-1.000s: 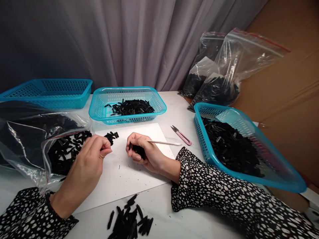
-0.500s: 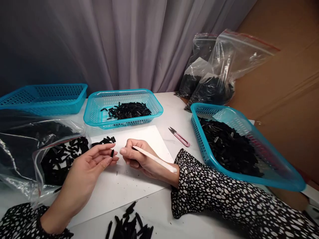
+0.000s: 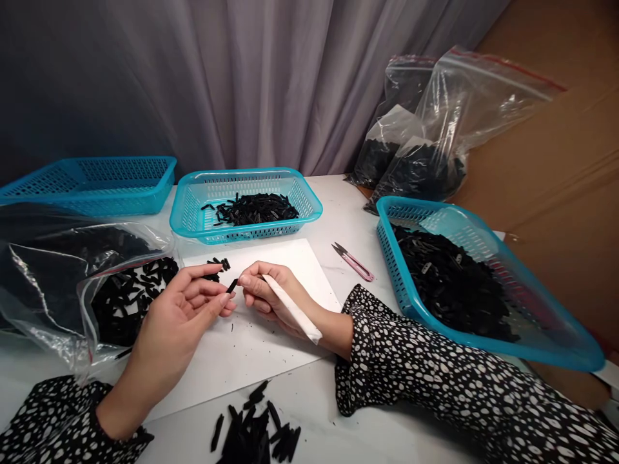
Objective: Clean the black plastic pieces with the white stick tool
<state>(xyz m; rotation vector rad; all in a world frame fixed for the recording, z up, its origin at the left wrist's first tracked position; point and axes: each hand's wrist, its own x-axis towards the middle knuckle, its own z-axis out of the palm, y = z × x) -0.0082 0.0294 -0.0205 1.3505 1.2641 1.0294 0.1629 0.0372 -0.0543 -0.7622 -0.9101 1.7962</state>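
My left hand (image 3: 193,309) pinches a small black strip (image 3: 233,285) between thumb and fingertips. Close beside it, my right hand (image 3: 273,299) is closed on a slim tool with a white-wrapped handle (image 3: 293,309), which slants back over the wrist. The working end of that tool is hidden by the fingers. The right fingertips are at the upper end of the strip; whether they touch it I cannot tell. Under both hands lies a white sheet (image 3: 193,380), dotted with tiny black crumbs. A few more black strips (image 3: 220,265) lie on it just behind the left fingers.
Loose black strips (image 3: 251,432) are heaped at the front. An open plastic bag (image 3: 43,283) of strips lies left. Blue baskets stand at back left (image 3: 164,193), back middle (image 3: 178,222) and right (image 3: 411,309). Pink-handled thread snips (image 3: 355,263) lie between; zip bags (image 3: 425,161) lean behind.
The hands have come together, and the black strip now tilts toward my right fingertips. The wrapped handle has swung to a steeper angle. The whole view has shifted slightly.
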